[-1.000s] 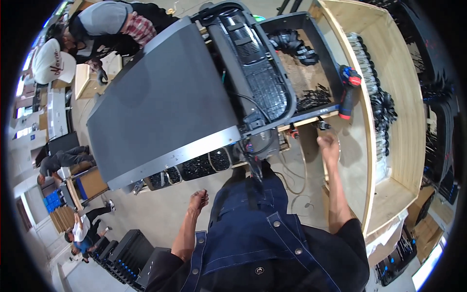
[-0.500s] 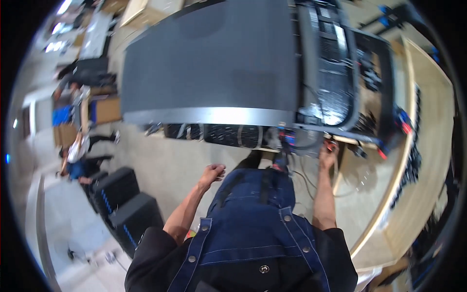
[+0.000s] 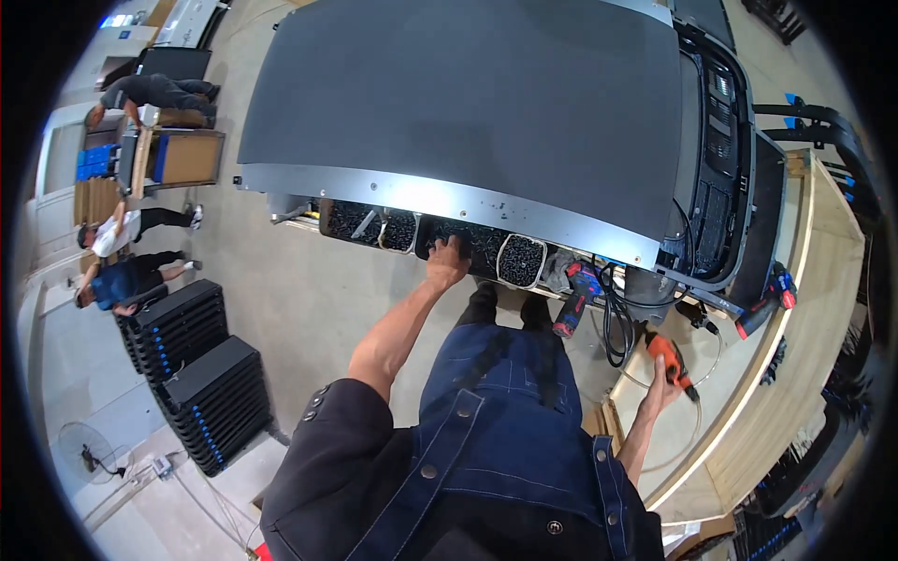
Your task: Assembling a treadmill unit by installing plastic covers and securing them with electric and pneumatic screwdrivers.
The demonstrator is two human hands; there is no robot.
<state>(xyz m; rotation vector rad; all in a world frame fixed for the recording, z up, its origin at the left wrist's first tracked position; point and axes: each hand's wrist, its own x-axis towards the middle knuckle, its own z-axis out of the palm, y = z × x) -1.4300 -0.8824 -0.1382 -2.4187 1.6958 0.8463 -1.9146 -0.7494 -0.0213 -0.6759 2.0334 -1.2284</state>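
My left hand point(image 3: 449, 260) reaches into a bin of small black hardware point(image 3: 486, 245) under the front metal edge of a large dark panel point(image 3: 468, 112). Its fingers curl together among the pieces, and their tips are hidden. In my right hand point(image 3: 659, 385) is an orange power driver point(image 3: 666, 358), held low at the right, with a pale hose point(image 3: 700, 425) curving by it. Next to the bins, a red-and-blue cordless drill point(image 3: 578, 299) hangs by the panel's edge. A black cable loop point(image 3: 615, 327) dangles beside that drill.
Another bin of black pieces point(image 3: 355, 222) sits further left. A long wooden crate point(image 3: 748, 467) curves along the right, with a second red-and-blue drill point(image 3: 767, 301) by it. Stacked black trays point(image 3: 215, 402) and a fan point(image 3: 89, 453) stand at left. Several people point(image 3: 122, 229) are beyond.
My left hand has gone from hanging free to inside the bin. My right hand has come back from the panel's right edge, lower, with the orange driver. The view has shifted.
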